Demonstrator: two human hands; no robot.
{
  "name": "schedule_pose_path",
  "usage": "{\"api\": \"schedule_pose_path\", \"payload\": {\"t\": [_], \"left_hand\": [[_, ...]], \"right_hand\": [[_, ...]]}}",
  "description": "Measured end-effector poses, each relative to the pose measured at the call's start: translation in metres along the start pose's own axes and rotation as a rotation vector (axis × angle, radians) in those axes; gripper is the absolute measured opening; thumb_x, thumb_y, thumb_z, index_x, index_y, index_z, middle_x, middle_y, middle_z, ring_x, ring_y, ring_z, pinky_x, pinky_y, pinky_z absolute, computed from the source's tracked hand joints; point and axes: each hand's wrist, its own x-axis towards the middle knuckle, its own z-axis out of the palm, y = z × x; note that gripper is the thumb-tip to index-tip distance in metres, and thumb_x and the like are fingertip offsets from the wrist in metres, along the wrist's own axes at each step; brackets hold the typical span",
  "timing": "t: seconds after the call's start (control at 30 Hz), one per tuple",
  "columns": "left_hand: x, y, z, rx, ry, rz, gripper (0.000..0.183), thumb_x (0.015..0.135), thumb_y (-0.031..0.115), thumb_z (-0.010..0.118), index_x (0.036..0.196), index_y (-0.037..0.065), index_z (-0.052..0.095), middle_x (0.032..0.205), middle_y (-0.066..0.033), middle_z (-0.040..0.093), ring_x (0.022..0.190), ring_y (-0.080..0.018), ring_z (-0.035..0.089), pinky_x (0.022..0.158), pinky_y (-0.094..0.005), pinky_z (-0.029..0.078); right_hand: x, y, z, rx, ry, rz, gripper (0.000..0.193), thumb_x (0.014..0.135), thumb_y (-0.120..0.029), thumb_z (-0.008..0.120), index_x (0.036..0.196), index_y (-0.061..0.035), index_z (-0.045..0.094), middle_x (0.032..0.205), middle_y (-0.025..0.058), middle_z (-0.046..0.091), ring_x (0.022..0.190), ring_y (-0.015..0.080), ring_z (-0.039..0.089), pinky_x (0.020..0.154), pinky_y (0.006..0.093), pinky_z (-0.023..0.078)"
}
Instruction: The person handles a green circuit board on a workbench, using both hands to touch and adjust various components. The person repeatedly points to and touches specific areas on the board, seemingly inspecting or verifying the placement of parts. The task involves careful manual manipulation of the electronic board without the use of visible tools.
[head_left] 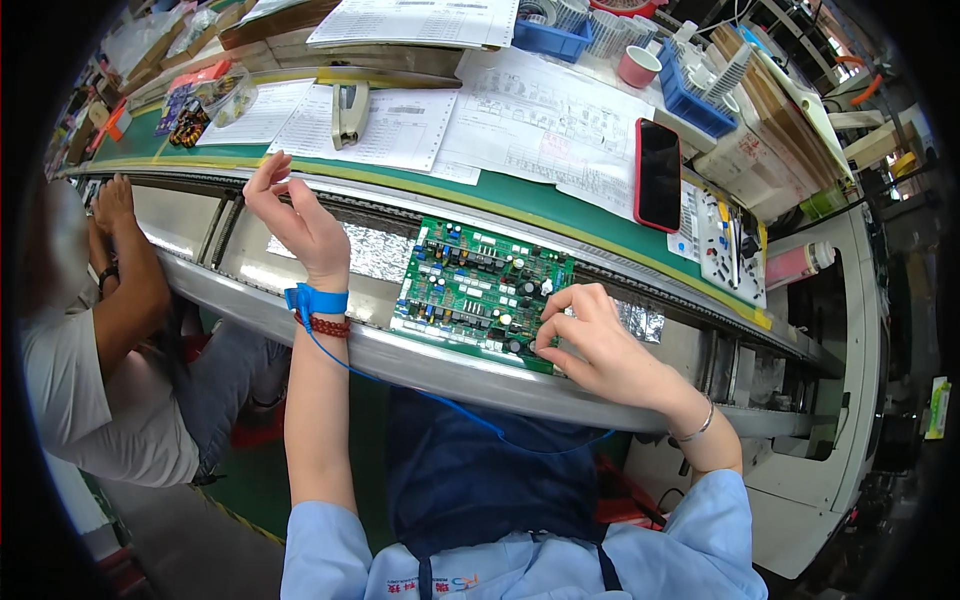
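your right hand (598,345) is at the right end of the green circuit board (465,285).
its thumb and fingers bend close together over the components; whether they pinch a part, you cannot tell from here. your left hand (305,228) hovers left of the board, fingers loosely curled and parted, a blue strap (325,301) around its wrist. the board lies flat on the metal track (450,368); beyond, on the green surface (520,197), are a red-edged phone (657,172) and a stapler (350,115) on papers (405,130).
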Motion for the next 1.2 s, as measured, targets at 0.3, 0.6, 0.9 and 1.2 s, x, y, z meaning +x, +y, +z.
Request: {"api": "schedule_pose_path", "payload": {"t": [0.3, 0.6, 0.9, 1.2], "left_hand": [[-0.001, -0.003, 0.002, 0.015, -0.001, 0.005, 0.027, 0.089, 0.009, 0.04, 0.114, 0.001, 0.046, 0.107, -0.0106, 0.049, 0.095, -0.0188, 0.047, 0.081, -0.0313, 0.039], [-0.001, 0.0, 0.002, 0.011, -0.011, -0.006, 0.026, 0.089, 0.009, 0.04, 0.113, -0.001, 0.048, 0.107, -0.0103, 0.051, 0.098, -0.0174, 0.048, 0.086, -0.0295, 0.037], [-0.001, 0.0, 0.002, 0.017, -0.021, -0.002, 0.025, 0.09, 0.008, 0.04, 0.112, -0.001, 0.048, 0.107, -0.0107, 0.051, 0.099, -0.0181, 0.048, 0.089, -0.0305, 0.037], [0.001, -0.002, 0.0, 0.051, -0.025, 0.023, 0.026, 0.09, 0.009, 0.039, 0.113, 0.0, 0.048, 0.105, -0.0105, 0.05, 0.096, -0.0185, 0.048, 0.083, -0.0313, 0.039]], "right_hand": [[-0.007, -0.001, 0.007, -0.226, 0.082, 0.019, 0.02, 0.077, -0.008, 0.066, 0.095, -0.0097, 0.057, 0.101, 0.0064, 0.05, 0.1, 0.0267, 0.044, 0.084, 0.0391, 0.033], [-0.018, -0.006, 0.016, -0.149, 0.129, -0.096, 0.026, 0.078, -0.001, 0.059, 0.102, -0.0094, 0.056, 0.1, 0.0006, 0.06, 0.104, 0.0212, 0.052, 0.085, 0.0373, 0.031], [-0.022, -0.003, 0.016, -0.118, 0.112, -0.07, 0.025, 0.076, 0.002, 0.056, 0.098, -0.0088, 0.057, 0.102, 0.0004, 0.062, 0.1, 0.0196, 0.054, 0.084, 0.0362, 0.031], [-0.031, 0.024, -0.01, -0.074, 0.38, 0.109, 0.019, 0.078, 0.006, 0.051, 0.092, -0.0046, 0.058, 0.091, 0.0062, 0.062, 0.086, 0.0222, 0.056, 0.08, 0.0322, 0.036]]}}
